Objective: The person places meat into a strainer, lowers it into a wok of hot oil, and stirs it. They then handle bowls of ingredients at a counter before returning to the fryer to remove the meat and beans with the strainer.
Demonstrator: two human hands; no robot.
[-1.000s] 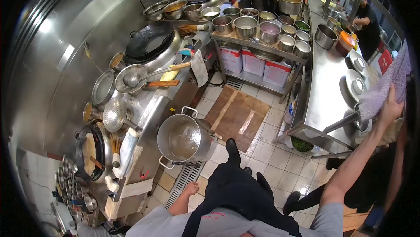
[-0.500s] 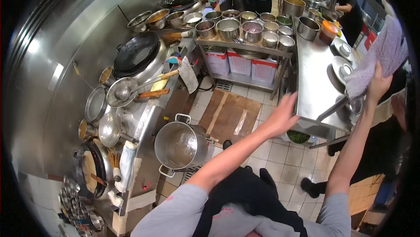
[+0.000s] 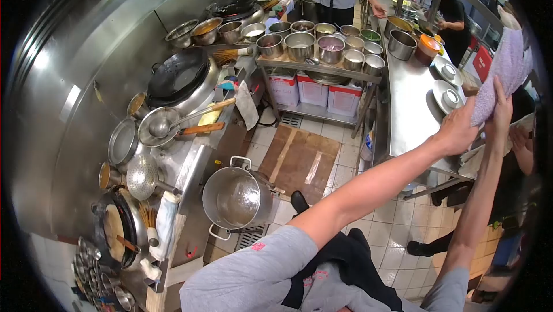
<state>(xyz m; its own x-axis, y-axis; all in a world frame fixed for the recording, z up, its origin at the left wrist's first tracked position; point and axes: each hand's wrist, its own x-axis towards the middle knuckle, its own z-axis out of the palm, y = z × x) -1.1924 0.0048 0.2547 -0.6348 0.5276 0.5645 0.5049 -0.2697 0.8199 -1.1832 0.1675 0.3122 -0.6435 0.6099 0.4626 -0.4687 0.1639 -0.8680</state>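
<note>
One purple towel (image 3: 500, 76) is held upper right, its lower end pinched in the grip of the right hand (image 3: 502, 109); whether the left hand's grip (image 3: 459, 131) is closed cannot be told. Plates (image 3: 438, 91) could be knocked by swung fabric.

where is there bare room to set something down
The steel counter is bare between its left edge and the plates, nearer than the steel pot. The floor cardboard beside the stockpot is bare too. The shelf of small pots is crowded.
</note>
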